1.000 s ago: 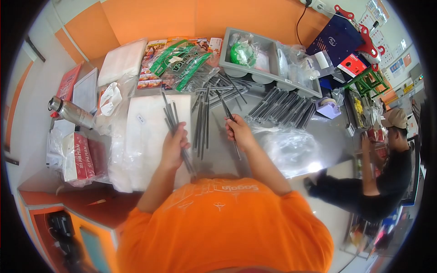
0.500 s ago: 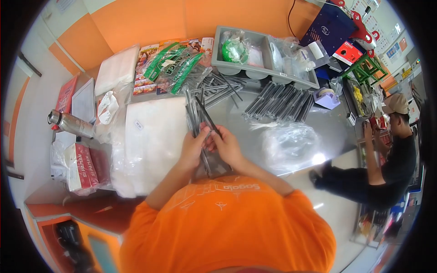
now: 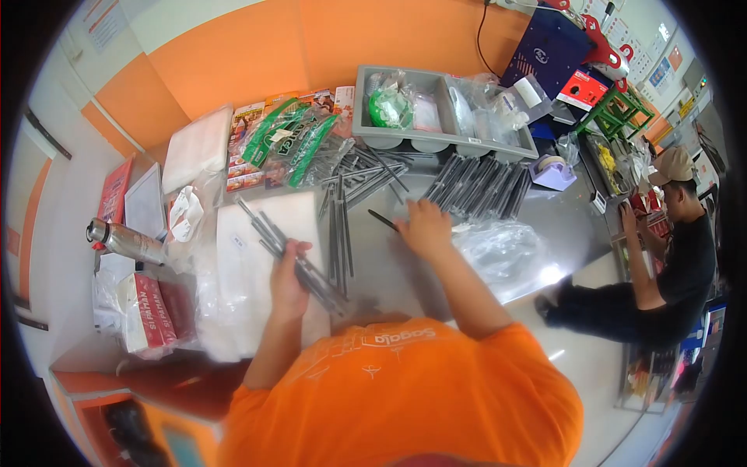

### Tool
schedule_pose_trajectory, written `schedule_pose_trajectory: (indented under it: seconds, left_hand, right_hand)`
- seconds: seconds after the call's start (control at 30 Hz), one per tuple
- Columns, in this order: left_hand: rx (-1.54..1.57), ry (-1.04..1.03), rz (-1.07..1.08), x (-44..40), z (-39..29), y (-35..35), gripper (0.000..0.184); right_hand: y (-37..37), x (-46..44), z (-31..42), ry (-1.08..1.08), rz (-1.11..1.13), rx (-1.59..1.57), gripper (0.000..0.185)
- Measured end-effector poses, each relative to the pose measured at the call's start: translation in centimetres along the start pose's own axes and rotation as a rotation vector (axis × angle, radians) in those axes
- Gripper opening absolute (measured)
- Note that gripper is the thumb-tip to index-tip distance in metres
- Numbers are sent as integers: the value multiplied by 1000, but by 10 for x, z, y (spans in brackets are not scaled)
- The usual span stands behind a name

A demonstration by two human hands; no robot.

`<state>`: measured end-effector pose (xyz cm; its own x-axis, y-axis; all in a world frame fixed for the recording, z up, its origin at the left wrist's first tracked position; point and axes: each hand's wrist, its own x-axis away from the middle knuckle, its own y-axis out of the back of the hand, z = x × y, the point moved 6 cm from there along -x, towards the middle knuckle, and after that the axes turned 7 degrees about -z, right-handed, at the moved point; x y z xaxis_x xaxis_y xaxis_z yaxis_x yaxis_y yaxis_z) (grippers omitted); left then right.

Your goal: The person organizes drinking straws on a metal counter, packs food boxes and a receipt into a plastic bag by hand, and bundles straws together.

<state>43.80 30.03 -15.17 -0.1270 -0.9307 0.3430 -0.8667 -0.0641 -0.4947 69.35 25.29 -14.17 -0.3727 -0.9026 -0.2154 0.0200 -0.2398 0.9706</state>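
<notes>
My left hand (image 3: 289,286) is closed around a small bunch of thin wrapped straws (image 3: 268,233), held tilted over the white padded sheets. My right hand (image 3: 426,229) is at the upper edge of the clear plastic bags (image 3: 498,251), with a slim black stick (image 3: 383,220) poking out by its thumb; whether it is a pen or a straw I cannot tell. Between my hands, a few loose straws (image 3: 338,233) lie on the metal table. Beyond my right hand is a thick row of dark wrapped straws (image 3: 481,185). More scattered straws (image 3: 373,170) lie behind.
White padded sheets (image 3: 268,222) cover the left side, near a steel bottle (image 3: 128,240) and a red-and-white box (image 3: 144,311). A grey divided tray (image 3: 447,142), green-and-clear packaging (image 3: 288,140) and a tape dispenser (image 3: 553,173) stand at the back. Another person (image 3: 677,257) works at right.
My hands have parted. The left moved left with a bunch of straws; the right moved right to the plastic bags with the black stick. Several straws now lie on the table.
</notes>
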Motion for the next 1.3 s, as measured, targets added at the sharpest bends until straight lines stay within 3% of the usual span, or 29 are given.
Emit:
schedule_pose_trajectory:
  seconds: [0.1, 0.17, 0.23, 0.27, 0.43, 0.5, 0.57, 0.63, 0.67, 0.73, 0.8, 0.83, 0.9, 1.03, 1.1, 1.13, 1.23, 1.3]
  left_hand:
    - [48, 52, -88, 6, 8, -2, 16]
    - [104, 116, 11, 4, 18, -3, 19]
    - [187, 114, -25, 5, 16, -4, 22]
    - [228, 151, -41, 6, 17, 0, 24]
    - [206, 242, -18, 8, 22, 5, 43]
    - [201, 298, 30, 14, 28, -7, 47]
    - [273, 274, 263, 12, 35, -25, 45]
    - [262, 247, 286, 10, 38, -31, 37]
    - [190, 182, 197, 4, 39, -24, 32]
    - [92, 40, 71, -2, 27, -12, 22]
    - [61, -23, 2, 2, 12, -6, 21]
    - [30, -87, -65, 2, 2, 0, 21]
    - [13, -123, -48, 4, -3, 6, 21]
    - [139, -27, -64, 13, 1, 18, 21]
    - [99, -31, 3, 15, 2, 28, 24]
    - [92, -23, -25, 15, 3, 34, 24]
    - [95, -10, -62, 11, 5, 42, 24]
    - [124, 7, -91, 9, 9, 38, 23]
  right_hand:
    - [-12, -56, -9, -17, -158, -38, 35]
    - [-28, -71, -9, 7, -241, -11, 32]
    - [-52, -82, -12, -65, 107, -24, 26]
    - [-42, -77, -7, -26, -107, 2, 22]
    - [74, -9, 23, 132, -53, 154, 17]
    - [108, 15, 42, 267, -158, -233, 17]
    - [92, 34, 65, 316, -71, -554, 23]
    - [59, 53, 90, 436, 205, -566, 21]
    - [49, 49, 92, 431, 201, -560, 21]
    - [18, 28, 84, 117, 323, -1173, 23]
    - [-32, -11, 65, 6, 121, -894, 28]
    - [-43, -12, 70, 6, 113, -903, 28]
    - [-56, -19, 79, -1, 65, -365, 28]
    - [-78, -25, 87, 5, 35, -308, 30]
    - [-97, -28, 71, -152, 289, -512, 28]
    - [-96, -28, 69, -141, 295, -502, 28]
    - [-79, -21, 60, -185, 245, -572, 25]
    - [-59, -12, 78, 26, 78, -320, 23]
